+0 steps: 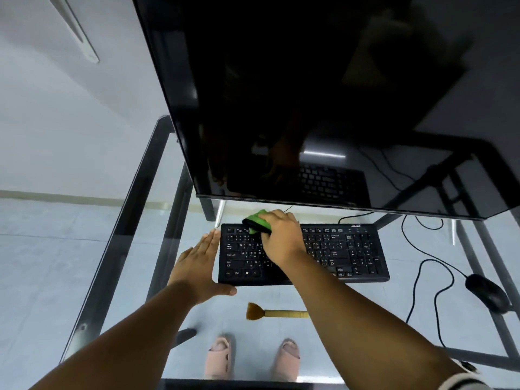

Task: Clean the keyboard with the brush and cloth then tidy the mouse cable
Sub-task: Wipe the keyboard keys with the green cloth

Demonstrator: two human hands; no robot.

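Note:
A black keyboard (pixel 346 251) lies on the glass desk below the monitor. My right hand (pixel 280 237) presses a green cloth (pixel 257 220) onto the keyboard's upper left keys. My left hand (pixel 199 266) lies flat against the keyboard's left edge, thumb under its front corner. A small brush (pixel 274 313) with a pale wooden handle and brown bristles lies on the glass in front of the keyboard. The black mouse (pixel 488 292) sits at the far right, its cable (pixel 427 280) looping loosely across the glass.
A large dark monitor (pixel 323 102) overhangs the back of the desk, just above my right hand. The glass desk (pixel 146 220) has a dark metal frame. Through the glass I see my feet in pale slippers (pixel 219 358).

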